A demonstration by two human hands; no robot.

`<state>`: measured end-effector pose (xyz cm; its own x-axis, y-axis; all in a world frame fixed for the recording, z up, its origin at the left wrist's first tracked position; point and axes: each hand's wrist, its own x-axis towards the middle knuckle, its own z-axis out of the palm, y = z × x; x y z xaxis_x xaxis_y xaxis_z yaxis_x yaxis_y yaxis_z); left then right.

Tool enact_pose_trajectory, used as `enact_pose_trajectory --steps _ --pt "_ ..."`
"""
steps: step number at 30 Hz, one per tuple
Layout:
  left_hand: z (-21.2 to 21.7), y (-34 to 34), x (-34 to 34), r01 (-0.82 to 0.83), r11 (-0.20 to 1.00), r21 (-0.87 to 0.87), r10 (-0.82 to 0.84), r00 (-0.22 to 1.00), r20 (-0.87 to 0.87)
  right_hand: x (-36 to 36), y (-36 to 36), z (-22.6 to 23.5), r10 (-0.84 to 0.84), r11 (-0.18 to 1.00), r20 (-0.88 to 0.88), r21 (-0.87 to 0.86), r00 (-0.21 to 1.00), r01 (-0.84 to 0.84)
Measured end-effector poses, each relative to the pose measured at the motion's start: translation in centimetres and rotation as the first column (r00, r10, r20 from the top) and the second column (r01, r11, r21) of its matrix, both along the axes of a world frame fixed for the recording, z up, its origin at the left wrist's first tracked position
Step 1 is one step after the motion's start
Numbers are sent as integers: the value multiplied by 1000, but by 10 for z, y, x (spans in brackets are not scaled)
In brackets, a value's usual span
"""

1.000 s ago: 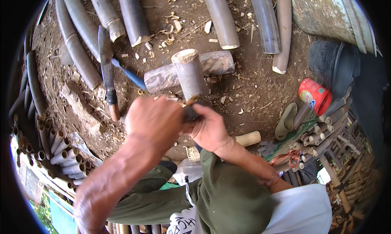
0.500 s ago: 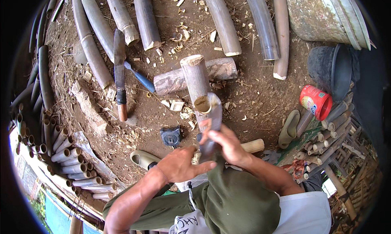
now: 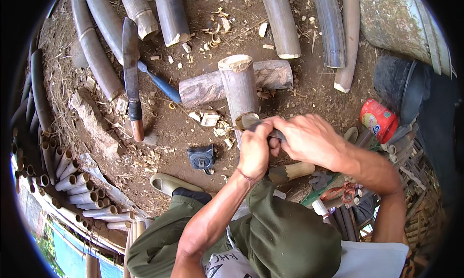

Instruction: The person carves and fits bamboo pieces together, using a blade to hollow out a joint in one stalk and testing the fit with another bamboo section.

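Observation:
Both my hands meet over a hollow bamboo end (image 3: 245, 120) with a pale cut rim. My left hand (image 3: 254, 151) is closed beside the rim, its thumb on a dark, narrow blade-like tool (image 3: 274, 130). Fingers of my right hand (image 3: 311, 139) curl around that same tool from the right. The tool lies at the bamboo's rim; its far parts are covered by my hands. Beyond them, a thick bamboo piece (image 3: 239, 84) rests across a short wooden log (image 3: 200, 88). Whether my left fingers also grip the bamboo is hidden.
A machete (image 3: 131, 75) and a blue-handled tool (image 3: 162, 83) lie left, a black tape measure (image 3: 201, 157) nearer. Long bamboo poles (image 3: 280, 24) stretch across the far side. Right are a red container (image 3: 378, 119) and black bucket (image 3: 401, 84); cut bamboo tubes (image 3: 84, 197) are stacked left.
My left hand has moved up and right from below onto the tool at the bamboo rim. My right hand has shifted right and up, and the tool now lies more crosswise.

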<state>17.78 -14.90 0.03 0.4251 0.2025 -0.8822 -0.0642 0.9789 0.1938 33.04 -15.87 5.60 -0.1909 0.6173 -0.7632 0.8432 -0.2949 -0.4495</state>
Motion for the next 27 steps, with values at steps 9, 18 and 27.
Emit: enact_pose_trajectory --steps 9,18,27 --pt "10 6 -8 -519 791 -324 584 799 146 -20 66 -10 443 800 -9 454 896 -391" --pt "8 14 -5 149 989 17 -148 988 -35 -3 1 7 -29 999 -13 17 999 29" --pt "0 -6 -24 -541 750 -381 650 709 273 -34 87 6 633 750 103 165 767 -641"
